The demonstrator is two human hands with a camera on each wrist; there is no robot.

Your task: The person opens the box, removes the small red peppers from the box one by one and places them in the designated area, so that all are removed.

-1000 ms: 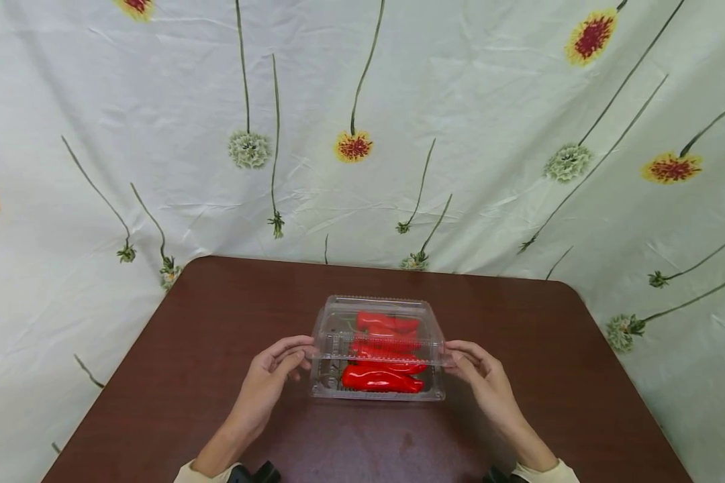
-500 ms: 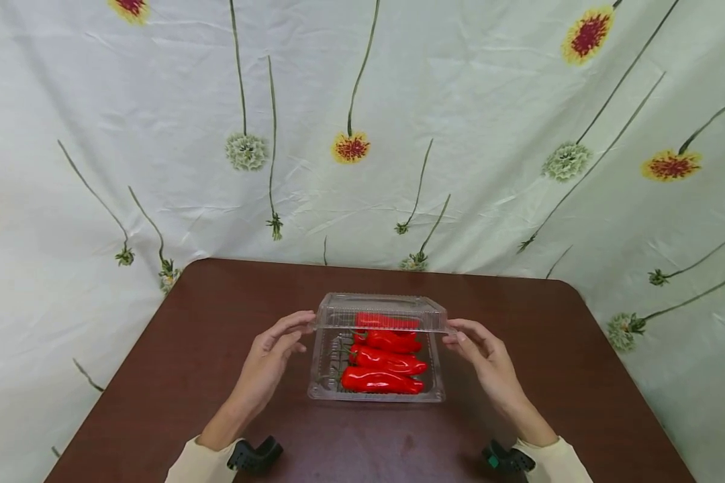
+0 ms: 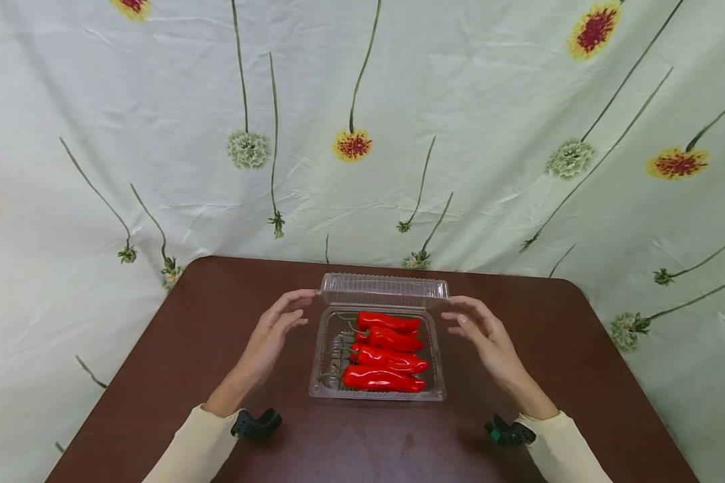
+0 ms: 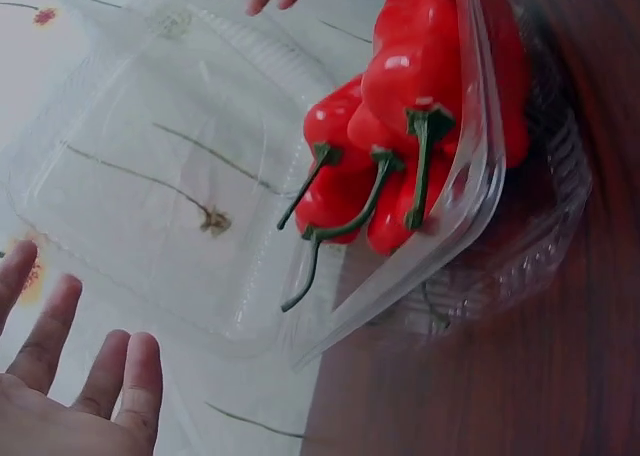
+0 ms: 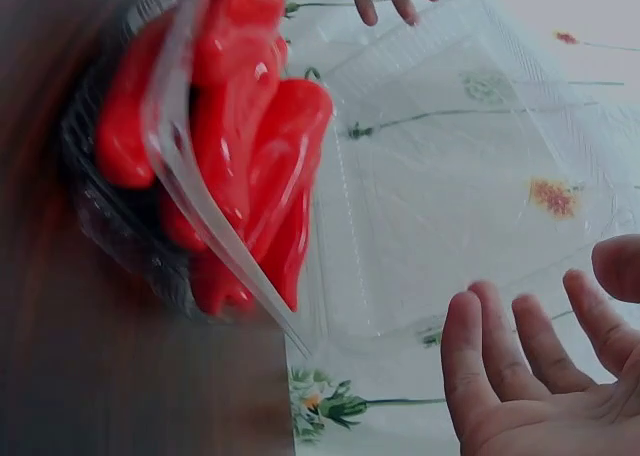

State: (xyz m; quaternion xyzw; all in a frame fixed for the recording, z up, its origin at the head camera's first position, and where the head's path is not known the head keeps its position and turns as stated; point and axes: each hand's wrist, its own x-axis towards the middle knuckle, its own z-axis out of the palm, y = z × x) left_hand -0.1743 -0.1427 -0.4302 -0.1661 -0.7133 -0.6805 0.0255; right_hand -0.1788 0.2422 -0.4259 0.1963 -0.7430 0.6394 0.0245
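Note:
A clear plastic clamshell box (image 3: 377,396) stands in the middle of the table with its hinged lid (image 3: 384,290) raised at the back. Several glossy red peppers (image 3: 383,380) with green stems (image 4: 425,166) lie side by side in the base. My left hand (image 3: 273,329) has its fingertips at the lid's left edge, fingers extended. Opposite it, the fingertips of my right hand (image 3: 489,335) are at the lid's right edge. Both wrist views show spread, relaxed fingers close to the see-through lid, curled round nothing.
The brown table (image 3: 387,443) reaches back to a pale curtain (image 3: 314,87) printed with flowers. Each wrist carries a black device, one on the left (image 3: 256,424) and one on the right (image 3: 509,431).
The lid has swung up and back from low over the peppers, uncovering them all. Both hands have moved away toward the back along with its edges. The base has stayed put.

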